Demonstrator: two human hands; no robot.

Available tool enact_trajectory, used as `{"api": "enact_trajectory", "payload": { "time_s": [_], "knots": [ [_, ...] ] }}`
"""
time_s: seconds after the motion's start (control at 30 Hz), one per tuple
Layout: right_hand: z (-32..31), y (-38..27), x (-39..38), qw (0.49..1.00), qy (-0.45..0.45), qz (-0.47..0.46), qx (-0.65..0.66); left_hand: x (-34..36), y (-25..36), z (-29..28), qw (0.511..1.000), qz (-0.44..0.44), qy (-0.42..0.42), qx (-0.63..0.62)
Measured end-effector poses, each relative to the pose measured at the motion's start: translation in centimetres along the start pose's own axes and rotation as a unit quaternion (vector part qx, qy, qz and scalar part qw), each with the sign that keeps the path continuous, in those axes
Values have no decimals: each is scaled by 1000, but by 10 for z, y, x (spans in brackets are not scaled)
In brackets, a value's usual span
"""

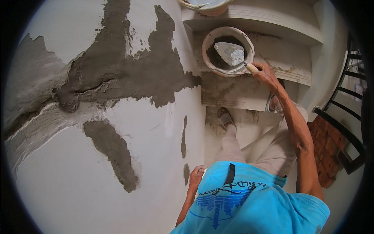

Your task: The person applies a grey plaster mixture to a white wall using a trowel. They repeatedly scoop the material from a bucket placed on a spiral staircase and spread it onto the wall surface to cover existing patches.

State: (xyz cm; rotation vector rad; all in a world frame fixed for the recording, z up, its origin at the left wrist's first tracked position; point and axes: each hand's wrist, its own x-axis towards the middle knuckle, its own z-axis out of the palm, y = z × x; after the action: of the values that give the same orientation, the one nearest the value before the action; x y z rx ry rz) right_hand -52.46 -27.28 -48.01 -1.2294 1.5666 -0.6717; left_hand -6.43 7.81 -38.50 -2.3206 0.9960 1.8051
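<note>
My right hand (266, 73) reaches out over the stairs and grips the wooden handle of a trowel (233, 54). The trowel's blade lies inside a round bucket (207, 41) of dark grey mortar that stands on a step. My left hand (196, 175) hangs low by my waist, close to the white wall (70, 175); its fingers are curled and whether it holds anything is unclear. Wet grey mortar patches (117, 74) spread across the wall to my left.
Pale stair steps (249, 93) smeared with mortar rise ahead, my sandalled feet on them. A second bucket (206, 6) sits on a higher step. A black metal railing (343, 117) and red bricks (327, 148) are at the right.
</note>
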Motion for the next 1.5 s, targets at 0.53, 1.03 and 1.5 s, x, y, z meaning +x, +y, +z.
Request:
{"api": "enact_trajectory", "payload": {
  "time_s": [0.53,1.03,1.5],
  "knots": [
    [30,1,122,804,4,-208,-557,-32,-14,26,993,-65,29,-93],
    [56,24,134,880,-25,-168,-444,-9,-99,43,960,-128,23,-247],
    [67,42,68,973,52,-51,-221,-15,-26,27,994,-36,1,-100]
  ]
}}
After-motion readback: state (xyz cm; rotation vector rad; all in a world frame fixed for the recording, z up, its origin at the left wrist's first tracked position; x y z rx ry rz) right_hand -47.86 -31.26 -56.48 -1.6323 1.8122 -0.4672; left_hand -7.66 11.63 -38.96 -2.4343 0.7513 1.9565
